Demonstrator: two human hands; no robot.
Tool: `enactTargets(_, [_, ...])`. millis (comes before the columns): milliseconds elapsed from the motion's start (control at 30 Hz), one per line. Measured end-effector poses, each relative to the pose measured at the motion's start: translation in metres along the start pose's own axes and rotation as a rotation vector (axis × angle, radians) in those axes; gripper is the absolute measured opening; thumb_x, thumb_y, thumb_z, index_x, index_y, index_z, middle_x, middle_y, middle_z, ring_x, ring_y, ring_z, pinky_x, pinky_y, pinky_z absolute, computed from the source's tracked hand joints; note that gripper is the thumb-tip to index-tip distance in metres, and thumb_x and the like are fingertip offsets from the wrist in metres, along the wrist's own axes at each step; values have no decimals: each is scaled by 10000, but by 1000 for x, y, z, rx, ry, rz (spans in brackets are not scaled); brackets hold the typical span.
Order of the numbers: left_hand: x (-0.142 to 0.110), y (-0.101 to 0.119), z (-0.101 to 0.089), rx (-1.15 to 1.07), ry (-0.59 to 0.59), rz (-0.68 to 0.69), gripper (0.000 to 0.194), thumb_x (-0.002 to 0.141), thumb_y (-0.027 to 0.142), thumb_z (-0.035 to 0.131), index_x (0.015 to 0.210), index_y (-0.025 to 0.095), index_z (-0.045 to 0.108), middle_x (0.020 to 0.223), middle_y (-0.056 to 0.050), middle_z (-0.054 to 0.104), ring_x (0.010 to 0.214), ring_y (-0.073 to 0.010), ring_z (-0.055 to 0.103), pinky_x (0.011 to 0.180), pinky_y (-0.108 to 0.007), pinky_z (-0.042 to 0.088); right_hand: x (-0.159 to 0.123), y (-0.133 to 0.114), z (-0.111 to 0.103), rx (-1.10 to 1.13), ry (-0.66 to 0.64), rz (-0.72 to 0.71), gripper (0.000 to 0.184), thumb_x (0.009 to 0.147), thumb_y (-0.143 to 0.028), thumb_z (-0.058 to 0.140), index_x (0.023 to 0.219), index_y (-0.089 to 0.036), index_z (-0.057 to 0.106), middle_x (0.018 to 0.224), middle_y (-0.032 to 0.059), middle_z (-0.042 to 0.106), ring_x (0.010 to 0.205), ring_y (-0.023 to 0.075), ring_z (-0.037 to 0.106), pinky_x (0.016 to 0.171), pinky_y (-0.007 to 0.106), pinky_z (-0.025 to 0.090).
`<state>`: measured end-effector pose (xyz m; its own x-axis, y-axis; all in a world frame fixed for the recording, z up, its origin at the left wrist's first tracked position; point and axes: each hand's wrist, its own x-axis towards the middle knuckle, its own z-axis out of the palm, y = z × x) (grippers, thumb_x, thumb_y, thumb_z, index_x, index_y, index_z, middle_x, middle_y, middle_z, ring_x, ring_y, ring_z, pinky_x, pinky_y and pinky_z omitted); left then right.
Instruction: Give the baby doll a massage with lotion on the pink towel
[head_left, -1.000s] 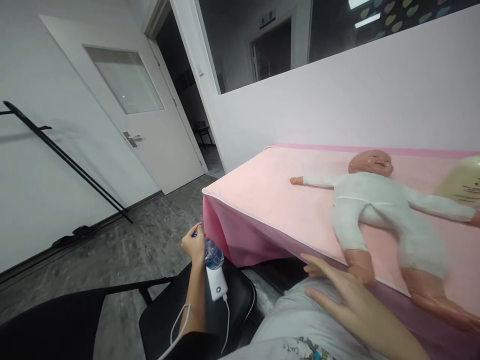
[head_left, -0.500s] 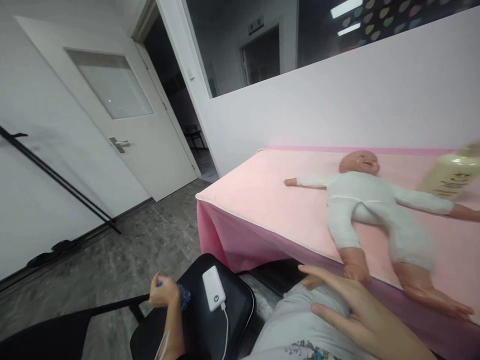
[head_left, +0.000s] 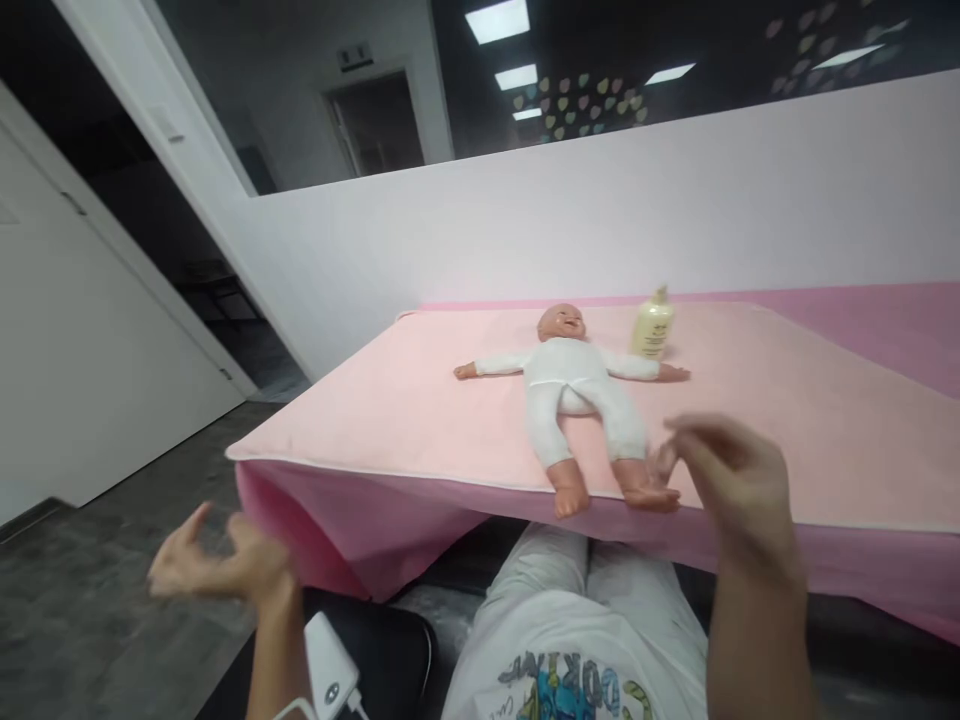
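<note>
- Left hand [head_left: 221, 565] hangs empty, fingers spread, at eight o'clock from the doll [head_left: 571, 365].
- The doll lies on a pink-draped worktop [head_left: 390, 400].
- Bottle [head_left: 652, 330] stands at its two o'clock.
- Right hand [head_left: 742, 485], blurred, half-curled, nothing visibly held, at four o'clock.

White wall [head_left: 787, 200] carries a dark window [head_left: 472, 120] showing light panels [head_left: 499, 20]. White door [head_left: 75, 340] stands open at left; grey floor [head_left: 90, 600]; black chair [head_left: 394, 650] beside pink-draped table [head_left: 390, 400].
</note>
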<state>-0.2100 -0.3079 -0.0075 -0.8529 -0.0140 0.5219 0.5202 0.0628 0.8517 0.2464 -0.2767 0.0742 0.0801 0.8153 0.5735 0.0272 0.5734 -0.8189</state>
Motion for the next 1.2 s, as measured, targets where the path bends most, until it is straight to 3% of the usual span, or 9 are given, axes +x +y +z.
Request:
enactTargets(67, [-23,45,58,-246,-53,166,335,703,294,573,1022,339,666,1092,-27,639,1126,-270,548,1050,-452,357,47,23,-17,19,207,-21,207,836,-314,602,1001,-192,636,595,-19,563,523,138,565,555,288,519])
enactTargets(167, [-69,106,153,-519,-568,106,303,735,281,543,1015,239,649,1079,-65,654,1062,-254,591,960,-433,441,121,75,-41,-205,529,98,284,872,-231,436,1118,-189,572,747,20,592,673,161,608,668,330,528])
enactTargets(233, [-100,135,210,-363,-822,26,336,735,257,576,1065,223,627,1208,-97,600,1191,-274,516,1039,-450,367,152,113,-51,-507,655,211,340,821,-164,451,1144,-165,557,919,76,612,873,195,610,809,367,501])
enactTargets(367, [-141,150,278,96,-809,-194,492,739,300,637,1211,222,521,1481,-160,326,1380,-340,288,1091,-514,244,158,173,-59,-898,532,526,427,792,-188,504,1211,-108,535,1188,193,549,1161,302,495,977,450,390])
enactTargets(633, [-153,119,290,65,-752,-43,532,761,212,565,1284,173,480,1343,-174,433,1234,-310,476,1060,-456,320,142,203,-72,-727,616,479,381,734,-271,579,1102,-177,606,1028,88,613,942,226,580,887,361,442])
enactTargets(800, [-149,115,295,-194,-645,-307,661,637,127,689,1257,231,484,1265,-99,426,958,-156,611,902,-300,481,144,199,-78,-328,790,419,397,644,-186,602,1040,-181,593,841,-1,586,776,148,583,748,263,488])
enactTargets(933, [-141,115,303,-585,-713,-706,602,627,11,667,1179,195,512,1078,-52,535,868,-106,617,785,-243,527,142,201,-82,-197,911,416,569,571,-104,628,1125,-204,548,939,-14,582,845,127,591,772,245,504])
enactTargets(1067, [-133,114,307,-930,-892,-989,530,668,-76,577,1116,201,519,904,-7,592,793,-63,619,826,-225,530,144,200,-83,201,791,444,469,539,-37,596,992,-159,594,795,-26,626,786,108,614,696,199,521])
enactTargets(1200, [-135,113,306,-923,-1005,-1045,357,736,12,571,1030,214,569,926,-20,612,833,-115,633,859,-337,545,146,195,-76,259,680,486,225,551,-58,596,758,-129,651,736,0,665,700,106,616,565,171,494])
